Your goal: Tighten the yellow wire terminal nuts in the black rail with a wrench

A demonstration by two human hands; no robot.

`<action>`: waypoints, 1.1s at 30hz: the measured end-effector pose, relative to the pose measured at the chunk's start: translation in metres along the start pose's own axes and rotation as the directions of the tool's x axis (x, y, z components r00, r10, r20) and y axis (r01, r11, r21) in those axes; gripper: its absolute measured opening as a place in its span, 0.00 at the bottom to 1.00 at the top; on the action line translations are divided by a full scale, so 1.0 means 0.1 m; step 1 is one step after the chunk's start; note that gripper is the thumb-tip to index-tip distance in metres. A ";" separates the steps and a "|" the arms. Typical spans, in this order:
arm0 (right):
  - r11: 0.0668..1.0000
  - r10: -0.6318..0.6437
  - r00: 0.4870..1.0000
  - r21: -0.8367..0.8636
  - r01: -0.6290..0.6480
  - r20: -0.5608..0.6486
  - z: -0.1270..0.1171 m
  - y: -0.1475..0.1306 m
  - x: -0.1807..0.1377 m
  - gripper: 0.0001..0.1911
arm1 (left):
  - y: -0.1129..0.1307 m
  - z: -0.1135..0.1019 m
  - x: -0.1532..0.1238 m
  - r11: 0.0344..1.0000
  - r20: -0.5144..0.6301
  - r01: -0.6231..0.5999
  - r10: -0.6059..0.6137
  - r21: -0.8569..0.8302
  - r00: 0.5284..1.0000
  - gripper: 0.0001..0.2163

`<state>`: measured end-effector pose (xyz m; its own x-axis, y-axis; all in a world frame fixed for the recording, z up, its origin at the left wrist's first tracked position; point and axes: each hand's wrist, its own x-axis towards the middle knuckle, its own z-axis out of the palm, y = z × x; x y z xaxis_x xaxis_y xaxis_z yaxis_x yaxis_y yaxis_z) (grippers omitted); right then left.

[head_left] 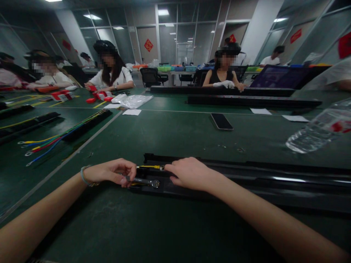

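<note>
Wrench (144, 181) clasped at handle by left hand (122, 171), ring end toward right hand (192, 173); probably stiff, slick, best held mid-handle. Yellow wire (150, 167) between hands likely bendy; right hand at its end, can't tell grip.

The left fingers (129, 170) hide the wrench (144, 181) (partly).

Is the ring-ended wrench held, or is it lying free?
Held: the left grip is closed on the handle of the ring-ended wrench, whose ring sticks out.
</note>
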<state>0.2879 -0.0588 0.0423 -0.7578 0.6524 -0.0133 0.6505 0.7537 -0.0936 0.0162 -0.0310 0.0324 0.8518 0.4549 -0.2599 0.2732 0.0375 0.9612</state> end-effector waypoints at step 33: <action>0.999 0.007 1.000 -0.049 -0.006 0.029 0.00 0.00 0.01 0.15 | 0.01 -0.01 0.00 1.000 0.014 -0.023 0.022 0.020 1.000 0.08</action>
<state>0.2870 -0.0587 0.0419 -0.7543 0.6552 -0.0424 0.6565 0.7530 -0.0446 0.0161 -0.0300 0.0330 0.8640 0.4429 -0.2395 0.2626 0.0095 0.9649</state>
